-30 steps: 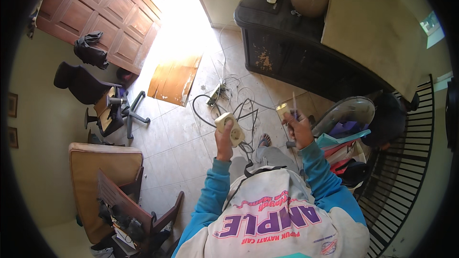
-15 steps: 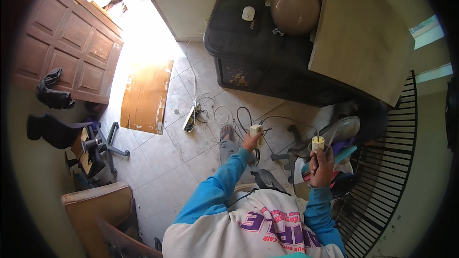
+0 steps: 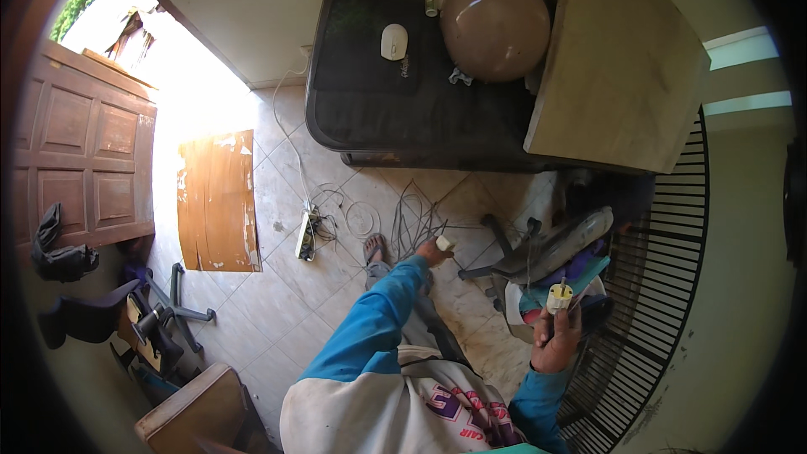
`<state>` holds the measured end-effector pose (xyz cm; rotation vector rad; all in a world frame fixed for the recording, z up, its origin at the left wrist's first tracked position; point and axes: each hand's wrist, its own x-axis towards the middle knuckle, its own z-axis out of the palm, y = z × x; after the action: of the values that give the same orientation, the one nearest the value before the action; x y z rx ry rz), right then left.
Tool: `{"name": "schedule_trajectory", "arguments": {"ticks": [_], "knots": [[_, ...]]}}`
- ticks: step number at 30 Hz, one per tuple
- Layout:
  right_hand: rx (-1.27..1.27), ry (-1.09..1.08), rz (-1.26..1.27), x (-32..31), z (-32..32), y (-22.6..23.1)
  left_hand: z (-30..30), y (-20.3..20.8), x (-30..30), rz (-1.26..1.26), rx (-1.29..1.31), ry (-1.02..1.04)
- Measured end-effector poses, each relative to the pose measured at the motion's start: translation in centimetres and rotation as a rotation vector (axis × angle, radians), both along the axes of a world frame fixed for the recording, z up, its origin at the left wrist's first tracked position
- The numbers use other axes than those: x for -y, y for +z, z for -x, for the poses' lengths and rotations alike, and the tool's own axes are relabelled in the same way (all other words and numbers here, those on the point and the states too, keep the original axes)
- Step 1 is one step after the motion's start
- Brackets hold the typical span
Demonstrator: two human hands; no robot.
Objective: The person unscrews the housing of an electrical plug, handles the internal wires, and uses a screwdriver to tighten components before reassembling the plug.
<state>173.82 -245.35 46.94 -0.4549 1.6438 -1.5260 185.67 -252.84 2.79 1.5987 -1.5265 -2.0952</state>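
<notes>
In my left hand (image 3: 433,254), closed fingers grip a small cream, boxy electrical fitting (image 3: 445,243); its exact kind is too small to tell. A tangle of dark cord (image 3: 412,220) lies on the floor just beyond it. My right hand (image 3: 555,341), off to the right and nearer to me, pinches a cream power plug (image 3: 559,297) with a yellowish face and its metal pins upward. The two hands are well apart. On the tiles left of my left hand is a white power strip (image 3: 305,240) with plugs and dark wires at it.
A black cabinet (image 3: 353,109) stands ahead, bearing a white mouse (image 3: 393,42), a brown ball (image 3: 496,27) and a leaning board (image 3: 618,67). To the right are a tipped office chair (image 3: 551,244) and a black metal grille (image 3: 672,261). A wooden panel (image 3: 216,202) lies near the doorway.
The view has shifted, so the cabinet and door sit further left. My left hand has turned, showing less of the fitting, and the cord now spreads on the floor. My right hand still holds the plug.
</notes>
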Motion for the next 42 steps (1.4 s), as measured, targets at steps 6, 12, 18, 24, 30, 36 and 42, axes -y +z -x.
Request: {"name": "schedule_trajectory", "arguments": {"ticks": [6,12,18,24,30,36,42], "knots": [[0.015,-0.025,-0.004,2.3,-1.8,0.0,-3.0,0.8,2.9,0.118,0.198,0.035],[0.071,0.100,-0.121,7.6,-3.6,-0.8,-5.6,5.3,6.6,0.116,-0.215,0.369],[-0.082,0.435,-0.097,12.2,-6.9,-4.0,-10.8,31.9,11.0,0.053,-0.996,0.314],[-0.061,0.875,0.077,16.6,-12.4,-6.4,-17.5,36.4,9.7,0.222,-0.740,0.603],[0.146,1.402,-0.025,18.5,-18.0,-8.9,-24.7,36.7,3.7,0.394,-0.735,1.115],[-0.314,1.629,0.436,18.9,-21.0,-2.5,-24.0,39.7,-2.3,0.640,-0.596,1.429],[-0.354,1.776,0.549,19.7,-20.6,-0.1,-20.9,40.5,-3.7,0.789,-0.677,1.576]]}}
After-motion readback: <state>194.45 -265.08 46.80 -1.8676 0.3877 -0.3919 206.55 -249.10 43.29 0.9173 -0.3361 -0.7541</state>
